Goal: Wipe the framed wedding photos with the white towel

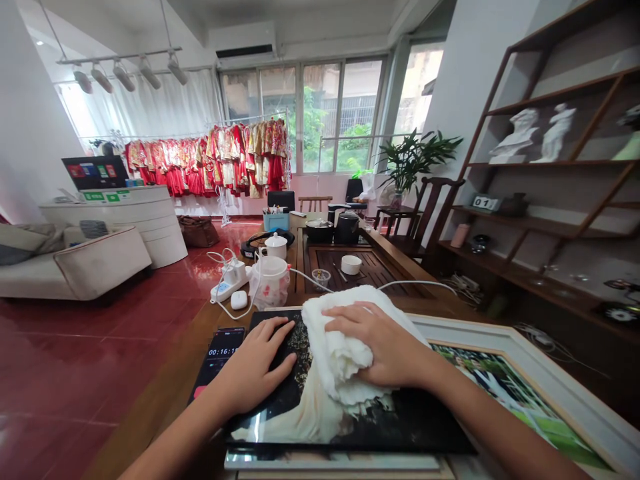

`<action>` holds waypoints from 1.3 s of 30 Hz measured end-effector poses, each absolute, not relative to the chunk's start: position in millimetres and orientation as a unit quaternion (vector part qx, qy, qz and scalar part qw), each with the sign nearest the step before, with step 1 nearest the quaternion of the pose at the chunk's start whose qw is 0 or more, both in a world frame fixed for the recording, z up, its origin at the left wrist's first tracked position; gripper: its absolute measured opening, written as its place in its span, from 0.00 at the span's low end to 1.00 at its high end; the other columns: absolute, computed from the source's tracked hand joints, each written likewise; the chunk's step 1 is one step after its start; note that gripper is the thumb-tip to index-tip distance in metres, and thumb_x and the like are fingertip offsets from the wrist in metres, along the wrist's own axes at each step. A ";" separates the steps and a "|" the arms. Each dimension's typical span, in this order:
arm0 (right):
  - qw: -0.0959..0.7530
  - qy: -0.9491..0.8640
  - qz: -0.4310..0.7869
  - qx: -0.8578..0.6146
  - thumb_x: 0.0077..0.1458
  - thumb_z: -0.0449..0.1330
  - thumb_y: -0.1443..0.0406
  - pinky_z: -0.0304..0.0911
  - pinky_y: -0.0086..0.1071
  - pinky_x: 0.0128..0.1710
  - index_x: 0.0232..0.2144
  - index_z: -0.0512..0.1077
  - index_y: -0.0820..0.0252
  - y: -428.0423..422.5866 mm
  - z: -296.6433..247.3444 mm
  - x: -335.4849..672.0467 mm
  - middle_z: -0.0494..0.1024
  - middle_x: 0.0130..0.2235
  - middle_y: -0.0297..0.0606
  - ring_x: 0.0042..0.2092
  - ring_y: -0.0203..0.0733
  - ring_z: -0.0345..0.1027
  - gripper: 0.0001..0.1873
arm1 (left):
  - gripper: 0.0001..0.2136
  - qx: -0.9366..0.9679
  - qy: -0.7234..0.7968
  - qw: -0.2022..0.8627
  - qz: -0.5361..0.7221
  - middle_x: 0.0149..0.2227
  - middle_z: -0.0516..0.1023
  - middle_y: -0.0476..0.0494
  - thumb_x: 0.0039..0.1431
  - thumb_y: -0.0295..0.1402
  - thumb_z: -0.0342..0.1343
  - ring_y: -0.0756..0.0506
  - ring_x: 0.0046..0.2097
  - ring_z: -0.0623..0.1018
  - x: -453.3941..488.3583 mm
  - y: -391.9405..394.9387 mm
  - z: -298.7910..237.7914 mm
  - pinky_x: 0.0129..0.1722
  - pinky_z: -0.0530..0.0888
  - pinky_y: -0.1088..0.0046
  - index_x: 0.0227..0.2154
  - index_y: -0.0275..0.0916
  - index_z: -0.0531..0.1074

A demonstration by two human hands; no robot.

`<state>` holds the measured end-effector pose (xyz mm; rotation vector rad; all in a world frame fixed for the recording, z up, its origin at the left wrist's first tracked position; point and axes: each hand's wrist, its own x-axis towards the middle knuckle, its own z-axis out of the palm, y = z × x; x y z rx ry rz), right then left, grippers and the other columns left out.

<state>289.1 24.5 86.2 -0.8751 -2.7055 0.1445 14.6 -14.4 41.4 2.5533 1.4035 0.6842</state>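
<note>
A glossy dark photo panel [280,417] lies flat in front of me, with a pale flowing dress printed on it. My left hand [263,363] rests on its left side, fingers spread and holding nothing. Under my right hand [373,340] is a bunched white towel [320,313], with my fingers curled over it against the panel. The towel covers the upper middle of the picture. Beneath the panel's near edge, other framed pieces [335,461] show as a stack.
A framed photo [525,400] lies at right. A phone [217,357] running a timer sits left of the panel. Beyond are a power strip [230,280], an earbud case [239,300], a white lidded cup [275,247], a small white bowl [351,265] and a dark pot [347,228]. A white cable crosses behind the towel.
</note>
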 end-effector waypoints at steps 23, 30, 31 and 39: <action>0.127 -0.955 0.099 -0.250 0.42 0.62 0.61 0.40 0.51 0.61 0.49 0.67 0.47 12.4 92.6 277.9 0.64 0.62 0.34 0.59 0.50 0.60 0.28 | 0.21 0.856 0.465 0.069 0.215 0.63 0.61 0.42 0.67 0.39 0.48 0.41 0.63 0.63 17.8 -7.9 45.6 0.64 0.62 0.58 0.62 0.44 0.60; 0.151 -0.924 0.033 -0.349 0.44 0.62 0.61 0.46 0.52 0.58 0.51 0.67 0.50 25.0 86.6 286.8 0.66 0.61 0.38 0.59 0.53 0.60 0.28 | 0.23 0.850 0.476 0.076 0.211 0.63 0.61 0.43 0.68 0.41 0.47 0.41 0.63 0.63 13.5 -15.5 45.4 0.63 0.62 0.57 0.63 0.45 0.57; 0.150 -0.923 0.030 -0.354 0.45 0.62 0.60 0.46 0.52 0.58 0.51 0.67 0.50 25.5 86.6 287.6 0.66 0.61 0.38 0.58 0.53 0.60 0.28 | 0.23 0.850 0.475 0.076 0.213 0.63 0.61 0.43 0.68 0.41 0.47 0.41 0.63 0.63 13.3 -16.1 45.7 0.63 0.62 0.57 0.63 0.45 0.57; 0.144 -0.938 0.057 -0.310 0.41 0.63 0.62 0.44 0.50 0.59 0.49 0.68 0.47 14.3 92.6 282.4 0.66 0.61 0.35 0.59 0.52 0.59 0.28 | 0.23 0.851 0.473 0.072 0.218 0.63 0.61 0.42 0.67 0.41 0.48 0.40 0.63 0.63 15.0 -11.0 44.0 0.63 0.62 0.57 0.63 0.45 0.58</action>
